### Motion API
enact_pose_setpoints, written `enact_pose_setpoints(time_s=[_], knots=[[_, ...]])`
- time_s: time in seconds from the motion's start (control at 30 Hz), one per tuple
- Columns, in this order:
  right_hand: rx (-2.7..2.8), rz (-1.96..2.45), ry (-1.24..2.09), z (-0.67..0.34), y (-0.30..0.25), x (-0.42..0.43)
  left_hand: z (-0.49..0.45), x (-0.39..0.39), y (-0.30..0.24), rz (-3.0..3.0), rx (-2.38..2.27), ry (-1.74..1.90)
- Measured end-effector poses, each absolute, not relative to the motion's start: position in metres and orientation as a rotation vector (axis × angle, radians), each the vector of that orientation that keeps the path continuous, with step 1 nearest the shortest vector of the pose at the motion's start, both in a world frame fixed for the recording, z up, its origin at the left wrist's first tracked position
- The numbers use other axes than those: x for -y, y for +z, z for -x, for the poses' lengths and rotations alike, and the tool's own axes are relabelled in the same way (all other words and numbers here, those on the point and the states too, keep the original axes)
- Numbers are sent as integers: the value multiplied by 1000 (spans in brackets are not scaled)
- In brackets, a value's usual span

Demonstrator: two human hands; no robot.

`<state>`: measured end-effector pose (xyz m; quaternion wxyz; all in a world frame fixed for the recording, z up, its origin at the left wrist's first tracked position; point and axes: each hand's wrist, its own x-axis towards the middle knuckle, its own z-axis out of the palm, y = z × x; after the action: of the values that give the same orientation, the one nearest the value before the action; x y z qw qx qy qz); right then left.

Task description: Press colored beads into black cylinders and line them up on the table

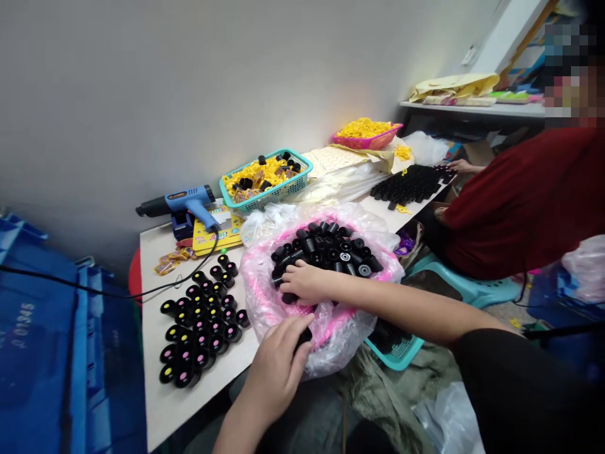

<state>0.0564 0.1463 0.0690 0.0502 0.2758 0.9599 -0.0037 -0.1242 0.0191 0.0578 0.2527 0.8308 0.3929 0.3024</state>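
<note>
A pink basket (265, 302) lined with a clear plastic bag holds a heap of black plastic caps (331, 249). My right hand (305, 282) reaches into it, fingers curled over caps at the heap's near left edge. My left hand (278, 362) is closed on one black cap (303, 337) at the basket's near rim. Left of the basket, several black caps with yellow or pink centres (203, 321) stand in rows on the white table (155, 397).
A blue heat gun (182, 203) with a black cable, a teal basket of yellow and black parts (267, 178) and a pink tray of yellow parts (366, 133) sit farther back. A person in red (520, 195) handles black parts (411, 183). Blue crates (51, 340) stand left.
</note>
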Motion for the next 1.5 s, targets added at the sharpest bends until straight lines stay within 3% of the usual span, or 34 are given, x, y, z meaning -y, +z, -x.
enact_pose_setpoints(time_s=[0.23,0.57,0.63,0.8,0.9,1.03,1.1,1.37,1.43,1.5], knots=[[-2908,-818,-123,-83,85,-137,107,-14,37,-2342,-1012,877],[-2763,-1457,53,-60,65,-143,105,-11,33,-2418,-1024,939],[-2751,-1398,-76,-61,63,-131,104,-12,32,-2413,-1040,950],[-2715,-747,-634,-72,68,-112,102,-12,27,-2389,-1021,989],[-2801,-932,-854,-83,74,-128,101,-11,24,-2396,-1009,999],[-2858,-1551,-441,-80,61,-151,101,-12,27,-2413,-1017,1012],[-2833,-1589,-282,-72,55,-152,101,-12,29,-2422,-1038,998],[-2557,-1054,-1256,-96,98,-143,96,-12,22,-2383,-1089,1006],[-2509,-1232,-1299,-110,103,-150,95,-12,18,-2377,-1092,1027],[-2610,-1548,-1025,-114,100,-158,94,-12,14,-2380,-1091,1049]])
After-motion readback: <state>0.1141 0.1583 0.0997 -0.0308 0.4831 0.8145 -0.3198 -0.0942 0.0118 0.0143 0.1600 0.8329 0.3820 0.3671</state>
